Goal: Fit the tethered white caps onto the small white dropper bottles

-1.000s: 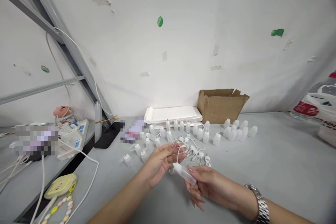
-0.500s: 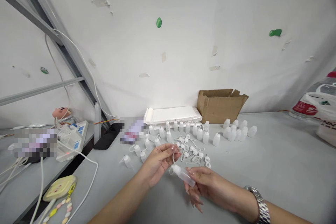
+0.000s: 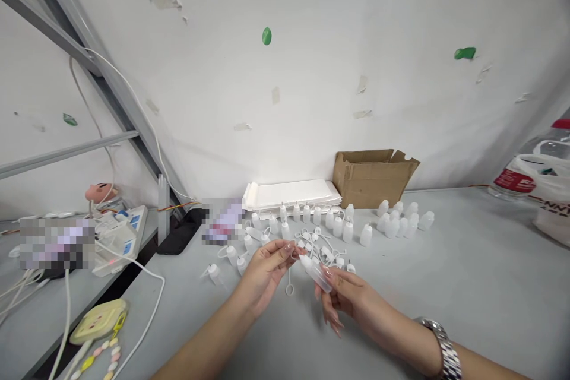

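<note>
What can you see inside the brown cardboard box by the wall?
The cardboard box stands with its flaps open, but the camera sees only its outer sides and flaps. Its inside is hidden by the front wall, so any contents cannot be seen.

An open cardboard box (image 3: 373,177) stands against the white wall, just beside a stack of white sheets (image 3: 291,195); a power strip (image 3: 119,238) with trailing cables lies at far left (a small doll head (image 3: 98,192) behind it); plastic bags (image 3: 541,187) sit far right.
</note>
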